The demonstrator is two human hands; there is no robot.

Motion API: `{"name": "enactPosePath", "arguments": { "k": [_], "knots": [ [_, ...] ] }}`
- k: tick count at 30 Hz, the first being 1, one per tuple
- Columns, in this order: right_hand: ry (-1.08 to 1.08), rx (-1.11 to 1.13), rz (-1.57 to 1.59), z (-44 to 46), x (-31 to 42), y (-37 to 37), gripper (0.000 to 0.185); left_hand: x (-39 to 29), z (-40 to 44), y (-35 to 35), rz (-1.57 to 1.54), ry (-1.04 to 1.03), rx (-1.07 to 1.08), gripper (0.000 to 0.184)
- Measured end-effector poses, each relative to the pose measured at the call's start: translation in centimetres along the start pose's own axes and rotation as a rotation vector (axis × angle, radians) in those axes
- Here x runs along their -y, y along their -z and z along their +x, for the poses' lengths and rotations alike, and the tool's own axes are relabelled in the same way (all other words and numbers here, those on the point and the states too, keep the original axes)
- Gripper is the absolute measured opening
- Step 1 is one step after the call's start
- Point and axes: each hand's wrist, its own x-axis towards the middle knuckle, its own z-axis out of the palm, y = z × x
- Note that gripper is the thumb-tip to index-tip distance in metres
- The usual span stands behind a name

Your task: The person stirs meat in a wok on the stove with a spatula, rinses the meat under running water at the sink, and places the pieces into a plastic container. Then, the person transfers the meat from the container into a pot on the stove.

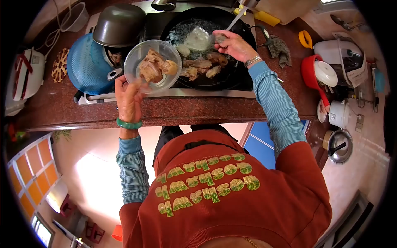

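My left hand (129,97), with a green bangle at the wrist, grips the near rim of a clear plastic bowl (131,76). Several pieces of browned, bony meat (151,68) lie in the bowl. Over the large black wok (171,31), my right hand (236,47) has its fingers closed on a greyish piece that looks like meat (221,39); it is partly blurred. Below that hand, more meat pieces (200,65) rest in the wok. A pale, shiny patch (197,39) shows on the wok's far side; I cannot tell what it is.
Left of the wok are a dark metal pot (120,25) and a blue mesh cover (84,64). A cloth (280,50) lies on the right of the red-brown counter (198,111), near a yellow tape roll (305,39). A red pan (311,72) stands farther right.
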Motion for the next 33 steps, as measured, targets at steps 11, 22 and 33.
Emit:
{"name": "enactPosePath", "arguments": {
  "k": [11, 22, 33],
  "knots": [
    [-0.11, 0.202, 0.151, -2.5, 1.9, -1.7, 0.044, 0.4, -0.2, 0.9, 0.004, -0.006, 0.003, 0.04],
    [0.603, 0.271, -0.619, -3.5, 5.2, -11.7, 0.051, 0.6, 0.4, -0.7, 0.054, 0.042, -0.047, 0.035],
    [1.207, 0.045, -1.902, 10.0, -10.2, -0.6, 0.042, -1.0, -1.4, 2.5, -0.105, -0.036, -0.039, 0.033]
  ]
}}
